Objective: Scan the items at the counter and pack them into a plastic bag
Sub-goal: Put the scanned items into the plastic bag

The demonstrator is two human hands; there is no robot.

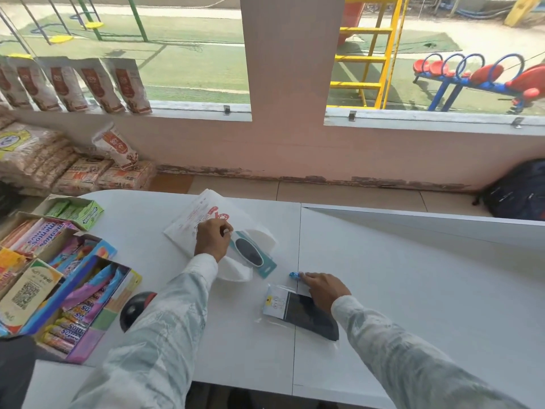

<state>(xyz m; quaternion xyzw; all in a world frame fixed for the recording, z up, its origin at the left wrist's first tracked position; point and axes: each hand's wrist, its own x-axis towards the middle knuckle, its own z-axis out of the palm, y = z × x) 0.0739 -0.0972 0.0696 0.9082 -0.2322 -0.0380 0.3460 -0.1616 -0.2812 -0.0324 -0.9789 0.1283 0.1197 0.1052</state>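
Note:
A white plastic bag [200,219] with red print lies flat on the white counter [383,276]. My left hand [213,238] rests on it, fingers pinched at the bag's mouth. A teal card with a dark oval item [250,252] lies partly in that mouth. My right hand [323,287] lies on the counter, fingertips touching a small blue wrapped candy [293,275]. Just below the hand sits a clear packet with a dark cloth and a white label [298,311]. A black and red scanner [134,309] pokes out from under my left forearm.
Open cardboard boxes of candy rolls and gum [59,261] crowd the counter's left end. Stacked food packets [59,169] lie on the floor by the wall. A dark backpack [519,193] sits at the far right. A raised counter panel [427,222] runs along the back right.

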